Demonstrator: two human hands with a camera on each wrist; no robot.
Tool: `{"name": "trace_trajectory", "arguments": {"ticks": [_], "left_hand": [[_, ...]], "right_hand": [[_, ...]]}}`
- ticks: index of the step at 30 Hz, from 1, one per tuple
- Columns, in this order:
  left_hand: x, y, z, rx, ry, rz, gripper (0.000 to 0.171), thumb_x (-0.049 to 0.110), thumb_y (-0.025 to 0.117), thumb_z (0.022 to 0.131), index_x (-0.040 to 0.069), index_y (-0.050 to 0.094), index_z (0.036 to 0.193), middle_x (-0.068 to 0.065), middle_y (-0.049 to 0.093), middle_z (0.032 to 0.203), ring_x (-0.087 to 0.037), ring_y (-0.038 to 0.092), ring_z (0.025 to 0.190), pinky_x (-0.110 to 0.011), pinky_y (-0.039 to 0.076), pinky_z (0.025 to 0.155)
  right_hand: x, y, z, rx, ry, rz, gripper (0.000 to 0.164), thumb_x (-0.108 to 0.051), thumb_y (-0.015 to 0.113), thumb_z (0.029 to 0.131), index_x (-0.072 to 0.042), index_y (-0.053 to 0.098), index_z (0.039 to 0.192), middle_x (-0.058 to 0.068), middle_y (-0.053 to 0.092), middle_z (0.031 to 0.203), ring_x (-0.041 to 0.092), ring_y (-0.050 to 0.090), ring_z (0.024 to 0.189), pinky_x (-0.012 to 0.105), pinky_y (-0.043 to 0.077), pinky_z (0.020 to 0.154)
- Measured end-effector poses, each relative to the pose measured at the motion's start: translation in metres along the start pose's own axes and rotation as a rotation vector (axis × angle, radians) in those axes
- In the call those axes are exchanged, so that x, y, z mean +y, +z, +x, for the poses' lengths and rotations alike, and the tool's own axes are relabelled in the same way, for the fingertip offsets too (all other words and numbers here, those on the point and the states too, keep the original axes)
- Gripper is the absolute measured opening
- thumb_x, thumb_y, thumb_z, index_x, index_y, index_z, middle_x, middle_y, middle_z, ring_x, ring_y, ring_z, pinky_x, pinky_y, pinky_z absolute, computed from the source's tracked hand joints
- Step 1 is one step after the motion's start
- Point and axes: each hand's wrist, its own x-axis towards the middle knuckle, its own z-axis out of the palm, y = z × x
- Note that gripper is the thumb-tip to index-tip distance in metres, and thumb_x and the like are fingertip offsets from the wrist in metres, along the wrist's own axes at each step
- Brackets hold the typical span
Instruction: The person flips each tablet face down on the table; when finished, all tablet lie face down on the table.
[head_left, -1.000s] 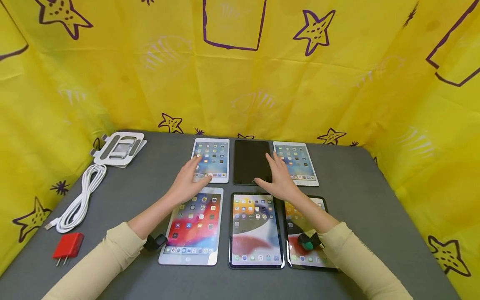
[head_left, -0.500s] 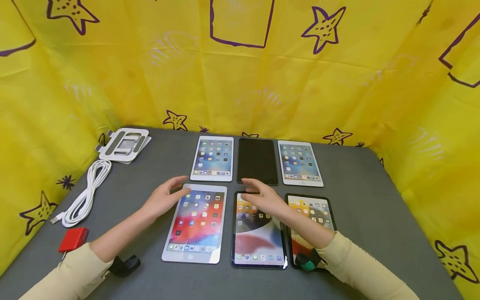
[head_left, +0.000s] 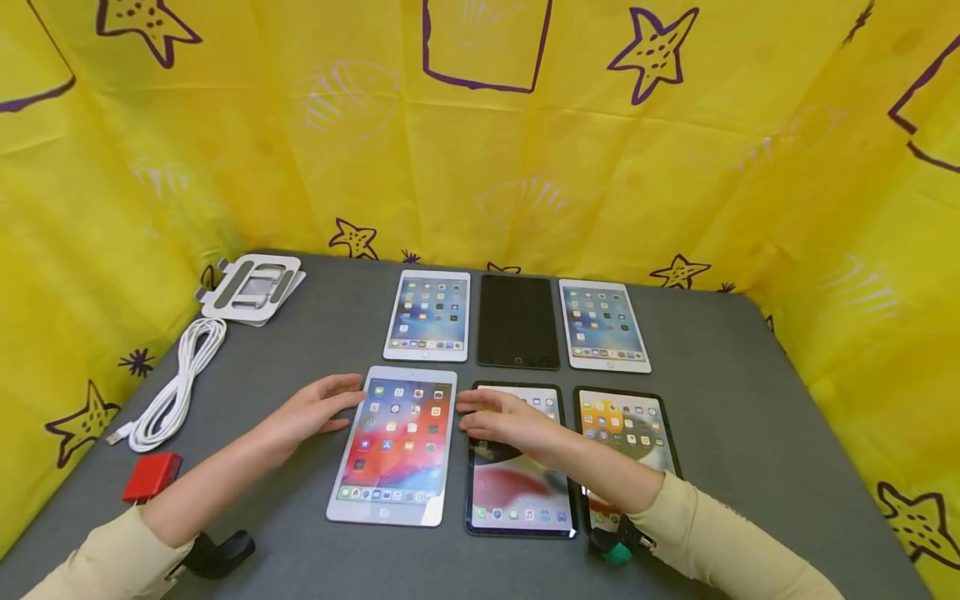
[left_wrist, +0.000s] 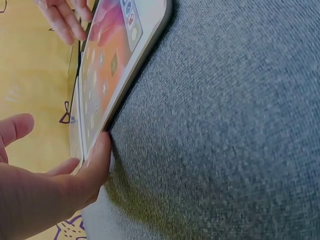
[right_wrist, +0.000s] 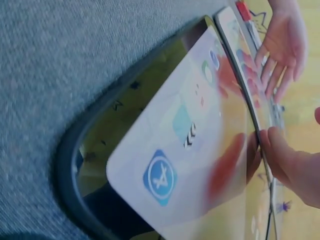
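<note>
- The red-screened white tablet (head_left: 393, 450) lies flat on the table (head_left: 712, 375), at seven o'clock in the group, between the hands.
- Left hand (head_left: 311, 408): at its ten o'clock, fingers loosely extended, a fingertip apparently on the edge near the far corner.
- Right hand (head_left: 510, 421): at its two o'clock, fingers slightly bent over the front middle tablet (head_left: 521, 500); whether they touch the white edge, I cannot tell.
- To adjust it well, I would press both long edges lightly and evenly, level with each other, keeping the right fingers off the neighbouring screen just beside at three o'clock.
- Small nudges should suit; a thin slab would probably swivel if pushed from one side.
- Count: six tablets in two rows of three; three white-framed, three black-framed; five screens lit, one dark (head_left: 517, 321).
- Beyond, towards nine to eleven o'clock: one coiled cable (head_left: 176, 387), one red plug (head_left: 152, 477), one folded stand (head_left: 251, 287).
</note>
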Motion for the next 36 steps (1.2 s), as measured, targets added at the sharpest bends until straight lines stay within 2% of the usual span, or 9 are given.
{"name": "trace_trajectory", "arguments": {"ticks": [5,11,24,31,36], "left_hand": [[-0.002,-0.005,-0.003,-0.094,-0.016,-0.126,0.068,0.029,0.051,0.100,-0.009,0.021,0.149,-0.028,0.023,0.151,-0.041,0.034,0.132,-0.046,0.045,0.100],[-0.001,-0.008,-0.004,-0.129,-0.062,-0.196,0.067,0.032,0.047,0.102,-0.008,0.020,0.149,-0.028,0.022,0.151,-0.042,0.031,0.135,-0.044,0.046,0.099],[0.005,-0.010,0.000,-0.088,-0.158,-0.296,0.062,0.033,0.051,0.101,-0.008,0.032,0.144,-0.016,0.042,0.136,-0.028,0.042,0.122,-0.042,0.049,0.095],[0.005,-0.008,0.003,-0.059,-0.179,-0.284,0.056,0.031,0.049,0.102,-0.008,0.036,0.139,-0.015,0.046,0.129,-0.026,0.047,0.116,-0.040,0.050,0.090],[0.007,-0.009,0.004,-0.059,-0.169,-0.264,0.049,0.031,0.050,0.101,-0.004,0.042,0.134,-0.011,0.049,0.123,-0.023,0.050,0.109,-0.036,0.050,0.086]], "right_hand": [[-0.001,0.005,-0.002,-0.021,0.049,0.052,0.054,-0.007,0.052,0.098,0.010,0.031,0.146,0.025,0.036,0.149,0.034,0.053,0.124,0.037,0.043,0.101],[-0.001,0.010,-0.007,-0.036,0.088,0.078,0.058,-0.009,0.052,0.098,0.008,0.027,0.147,0.024,0.033,0.151,0.033,0.053,0.123,0.040,0.042,0.103],[-0.002,0.012,-0.009,0.009,0.115,0.148,0.056,-0.010,0.054,0.097,0.008,0.032,0.146,0.023,0.037,0.148,0.031,0.056,0.121,0.036,0.042,0.103],[-0.002,0.012,-0.009,0.011,0.117,0.153,0.055,-0.009,0.054,0.097,0.009,0.033,0.145,0.023,0.040,0.146,0.031,0.055,0.122,0.036,0.041,0.104],[-0.003,0.012,-0.008,-0.001,0.120,0.154,0.056,-0.009,0.054,0.097,0.008,0.033,0.146,0.023,0.038,0.148,0.031,0.054,0.123,0.036,0.039,0.105]]}}
